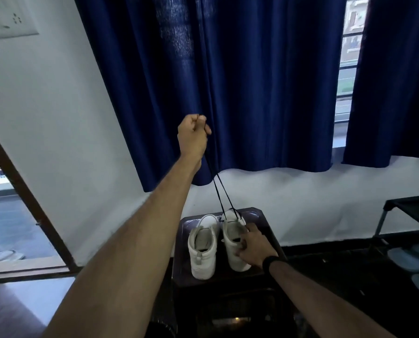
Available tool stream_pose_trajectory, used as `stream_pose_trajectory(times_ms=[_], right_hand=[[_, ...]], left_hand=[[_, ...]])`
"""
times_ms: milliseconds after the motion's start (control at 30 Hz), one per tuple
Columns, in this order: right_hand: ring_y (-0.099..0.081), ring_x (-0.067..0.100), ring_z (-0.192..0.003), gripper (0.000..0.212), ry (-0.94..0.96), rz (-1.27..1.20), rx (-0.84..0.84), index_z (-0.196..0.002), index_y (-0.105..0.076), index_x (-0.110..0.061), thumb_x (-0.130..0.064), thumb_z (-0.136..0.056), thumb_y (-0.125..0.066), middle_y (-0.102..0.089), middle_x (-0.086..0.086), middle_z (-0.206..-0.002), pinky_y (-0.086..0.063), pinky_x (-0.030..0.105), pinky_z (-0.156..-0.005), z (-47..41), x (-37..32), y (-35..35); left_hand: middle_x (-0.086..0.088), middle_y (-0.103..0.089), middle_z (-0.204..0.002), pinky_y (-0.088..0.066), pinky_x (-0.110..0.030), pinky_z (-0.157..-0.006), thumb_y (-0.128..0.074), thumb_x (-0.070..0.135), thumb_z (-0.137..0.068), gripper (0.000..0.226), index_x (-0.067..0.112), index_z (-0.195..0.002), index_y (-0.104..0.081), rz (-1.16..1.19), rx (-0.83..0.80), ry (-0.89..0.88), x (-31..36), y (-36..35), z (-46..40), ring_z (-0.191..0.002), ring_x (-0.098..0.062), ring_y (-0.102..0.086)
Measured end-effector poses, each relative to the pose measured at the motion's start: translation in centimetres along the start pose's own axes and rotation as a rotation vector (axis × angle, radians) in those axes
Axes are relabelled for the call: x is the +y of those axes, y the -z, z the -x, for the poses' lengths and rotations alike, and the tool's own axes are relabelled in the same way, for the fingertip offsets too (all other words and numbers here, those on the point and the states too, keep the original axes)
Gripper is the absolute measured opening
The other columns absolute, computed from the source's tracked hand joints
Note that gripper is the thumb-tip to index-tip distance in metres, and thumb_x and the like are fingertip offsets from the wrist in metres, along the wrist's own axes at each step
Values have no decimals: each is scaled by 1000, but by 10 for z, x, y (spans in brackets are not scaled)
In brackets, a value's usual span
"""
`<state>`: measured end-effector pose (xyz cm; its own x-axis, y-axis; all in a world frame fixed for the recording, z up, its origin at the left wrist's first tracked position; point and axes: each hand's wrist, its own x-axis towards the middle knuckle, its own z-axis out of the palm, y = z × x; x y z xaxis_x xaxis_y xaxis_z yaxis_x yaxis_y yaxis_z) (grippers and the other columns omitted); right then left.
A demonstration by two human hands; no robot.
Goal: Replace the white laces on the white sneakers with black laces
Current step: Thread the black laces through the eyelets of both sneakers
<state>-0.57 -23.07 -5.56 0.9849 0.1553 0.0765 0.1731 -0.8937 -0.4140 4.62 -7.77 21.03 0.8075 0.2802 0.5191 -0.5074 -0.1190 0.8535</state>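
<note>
While the left hand [193,137] is raised high, fingers curled round both ends of the black lace [221,194], the strands run taut down to the right sneaker [232,236]. Below, the right hand [254,247] grips that shoe's collar beside the left sneaker [202,250] on the dark tabletop [269,230].

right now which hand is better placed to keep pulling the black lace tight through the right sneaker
The left hand: raised high, it grips both strands of the black lace, which run taut down to the toe end of the right sneaker. The right hand grips that sneaker, steadying it on the stool.
</note>
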Motion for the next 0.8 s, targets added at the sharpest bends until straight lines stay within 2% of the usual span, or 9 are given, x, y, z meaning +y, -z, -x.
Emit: stream_pose_trajectory(times_ms=[167,300,567,633,700,767,800], right_hand=[[-62,29,-104,50,-4,17,15,-117,-59,-14,-35,-74,-72,-42,6,-126,-49,34,-90,6,-3,4],[-62,28,-103,42,-49,38,7,-108,-63,-13,-37,-74,-69,-44,6,-123,-50,33,-87,9,-5,9],[-54,24,-113,46,-90,44,-49,-98,-66,-18,-48,-64,-73,-44,2,-119,-50,34,-91,3,-2,13],[-45,25,-121,61,-67,-44,-25,-110,-62,-19,-56,-62,-70,-42,4,-126,-45,33,-99,1,-3,14],[-40,24,-128,80,-46,-342,148,-128,-48,-17,-60,-63,-67,-40,4,-133,-38,33,-106,-2,-11,17],[-35,22,-136,93,-12,-557,254,-145,-30,-14,-49,-71,-74,-33,3,-145,-33,35,-113,-12,-23,27],[-29,22,-141,100,14,-581,238,-151,-20,-12,-42,-75,-77,-27,3,-152,-28,37,-116,-20,-30,32]], left_hand=[[2,-60,-63,-41,-30,-59,-50,18,-100,15,17,-87,-58,49,-36,-91,39,-18,-4,-56,-9,-48],[1,-60,-62,-40,-30,-57,-50,16,-100,14,17,-88,-58,63,-50,-138,55,-24,-1,-54,-9,-47],[-1,-60,-64,-39,-25,-52,-50,14,-100,13,15,-90,-58,115,-20,-195,80,-22,-6,-53,-8,-46],[0,-60,-64,-39,-25,-53,-50,15,-100,12,14,-92,-59,124,-16,-164,78,-23,-7,-52,-8,-46],[1,-61,-63,-40,-25,-53,-51,15,-100,11,14,-93,-59,126,-39,-136,73,-24,-5,-51,-7,-46],[1,-61,-63,-41,-25,-51,-51,14,-100,10,12,-95,-59,138,-61,-125,71,-25,-2,-49,-6,-44],[1,-60,-63,-41,-24,-51,-51,14,-100,10,11,-96,-59,151,-68,-120,72,-25,0,-48,-6,-44]])
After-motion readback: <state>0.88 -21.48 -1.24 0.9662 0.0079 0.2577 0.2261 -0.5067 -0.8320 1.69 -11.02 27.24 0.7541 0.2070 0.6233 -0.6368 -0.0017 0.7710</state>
